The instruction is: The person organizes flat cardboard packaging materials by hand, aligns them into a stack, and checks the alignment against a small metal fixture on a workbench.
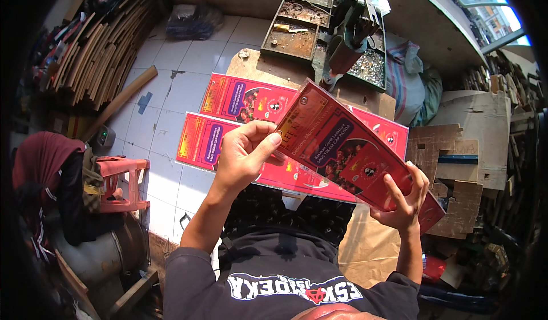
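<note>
Red printed carton blank (354, 154), held up at centre frame, left hand (242, 154) pinching its 9 o'clock end, right hand (405, 200) clasping its 4 o'clock end; folding step apparently underway, next needing creases pressed square; more blanks (228, 100) on worktop (257, 66) at 12 o'clock.

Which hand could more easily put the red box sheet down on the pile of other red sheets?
Probably the left hand: it pinches the red box sheet at its upper end, right above the pile of flat red sheets. The right hand holds the lower end, off to the side.
</note>
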Demonstrator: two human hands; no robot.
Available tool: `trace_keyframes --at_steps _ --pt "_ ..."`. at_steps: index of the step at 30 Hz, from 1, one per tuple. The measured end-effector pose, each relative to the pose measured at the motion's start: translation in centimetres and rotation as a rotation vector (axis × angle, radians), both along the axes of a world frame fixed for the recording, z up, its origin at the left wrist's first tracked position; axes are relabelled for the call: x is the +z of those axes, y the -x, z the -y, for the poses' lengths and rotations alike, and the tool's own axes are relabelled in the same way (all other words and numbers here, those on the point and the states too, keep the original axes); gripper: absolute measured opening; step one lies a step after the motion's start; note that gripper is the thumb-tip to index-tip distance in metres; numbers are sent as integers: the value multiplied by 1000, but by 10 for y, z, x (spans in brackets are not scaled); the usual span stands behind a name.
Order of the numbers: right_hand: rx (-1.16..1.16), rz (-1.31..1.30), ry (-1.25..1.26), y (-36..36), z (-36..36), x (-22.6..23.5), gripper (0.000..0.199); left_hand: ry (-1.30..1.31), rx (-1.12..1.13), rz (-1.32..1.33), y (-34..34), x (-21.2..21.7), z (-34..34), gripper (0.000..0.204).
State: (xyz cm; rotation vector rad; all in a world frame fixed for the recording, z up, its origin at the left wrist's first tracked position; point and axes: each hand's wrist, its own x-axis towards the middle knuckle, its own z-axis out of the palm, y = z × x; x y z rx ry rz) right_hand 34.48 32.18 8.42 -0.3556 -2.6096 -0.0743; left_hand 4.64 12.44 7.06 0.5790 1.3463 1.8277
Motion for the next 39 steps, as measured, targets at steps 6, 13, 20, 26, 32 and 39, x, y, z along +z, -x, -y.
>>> trace_keyframes --at_steps 6,13,20,26,32,39 --pt "22 27 21 4 -1 0 71 11 25 -54 0 -4 0 15" --pt "36 52 1 12 1 -2 67 169 148 -413 6 -17 8 14" --pt "91 121 -93 21 9 2 59 85 423 -1095 10 -14 0 31" --pt "106 150 -125 26 12 3 57 173 438 -1159 6 -20 9 24" --pt "163 144 -90 41 16 -1 60 261 488 -1228 15 -27 25 18" --pt "212 156 13 63 25 -1 68 382 500 -1355 28 -36 44 8"
